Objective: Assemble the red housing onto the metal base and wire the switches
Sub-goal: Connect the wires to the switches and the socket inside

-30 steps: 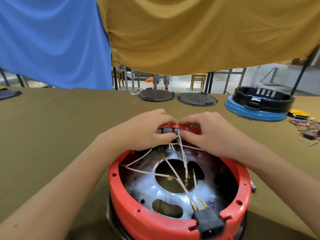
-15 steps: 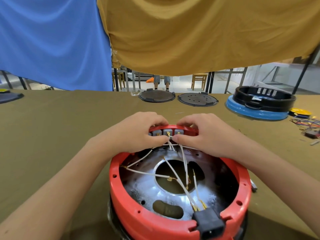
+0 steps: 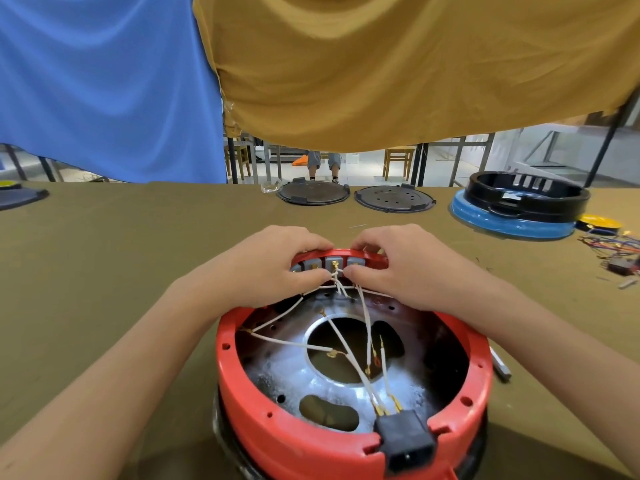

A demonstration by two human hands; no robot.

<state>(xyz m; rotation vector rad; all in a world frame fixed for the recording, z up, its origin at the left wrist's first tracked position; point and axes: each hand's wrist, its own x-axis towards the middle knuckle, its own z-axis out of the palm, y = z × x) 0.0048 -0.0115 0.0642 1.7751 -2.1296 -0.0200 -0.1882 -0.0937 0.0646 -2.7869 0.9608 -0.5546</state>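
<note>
**Red housing on the bench, both hands at its far rim**

Red plastic forms the ring of the housing [image 3: 263,407], which sits open side up on the olive-covered bench [image 3: 104,271], close to the person. Inside the housing lies the metal base [image 3: 294,372], a shiny dished plate with a round hole in its middle. The housing is round, so it has no long axis; its black power socket [image 3: 405,441] marks the near rim and faces the person, while the row of grey switches [image 3: 329,263] stands at the opposite, far rim. White wires [image 3: 349,355] run across the inside of the housing from the socket and the plate up toward the switches.

Both forearms reach forward over the housing's sides, palms down. The left hand [image 3: 273,265] curls over the far rim, its fingertips pinching the wires just below the switches. The right hand [image 3: 401,268] mirrors it, fingers hooked over the rim and thumb pressed near the middle switch; what exactly it pinches cannot be made out. The two hands nearly touch.

Beyond the housing lie two dark round lids [image 3: 313,194], and beyond it to the right a black ring on a blue base [image 3: 512,223], with loose coloured wires [image 3: 613,247] beside that.
</note>
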